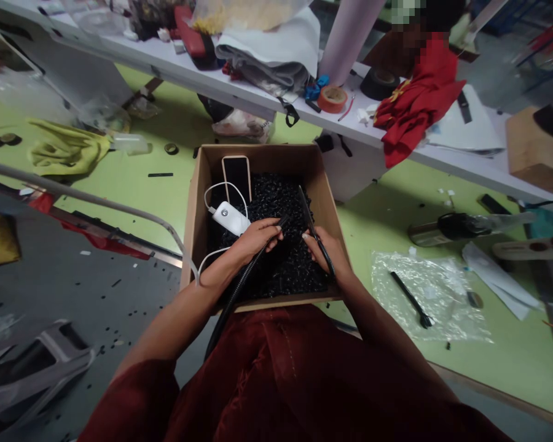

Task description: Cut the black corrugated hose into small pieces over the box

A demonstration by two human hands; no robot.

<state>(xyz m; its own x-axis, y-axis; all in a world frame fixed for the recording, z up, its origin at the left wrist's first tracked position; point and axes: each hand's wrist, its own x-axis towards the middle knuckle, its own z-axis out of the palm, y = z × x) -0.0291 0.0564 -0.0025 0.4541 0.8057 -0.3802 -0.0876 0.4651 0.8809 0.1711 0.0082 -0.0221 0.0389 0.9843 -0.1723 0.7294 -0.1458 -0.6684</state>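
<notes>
Left hand (259,236) pinches a black tube (240,287) near its end, over the box (195,215). Right hand (332,248) grips a dark, slim tool (306,209), pointed away from the wearer; scissors or blade, can't tell. Tool and tube end are near each other but look apart, so no cut is visible at this moment.

Done, as far as I can judge: a lot. Small black pieces (281,276) cover most of the box floor in a thick layer. They look like short offcuts, but too small to confirm they match the tube.

Left: the tube in hand is one long run, back along the left forearm and over the box's near edge, then out of view by the lap. Total remaining length: can't tell. No target count or fill mark visible.

Phone (236,173) and white power bank (231,218) sit in the box's left side, beside the pieces.
</notes>
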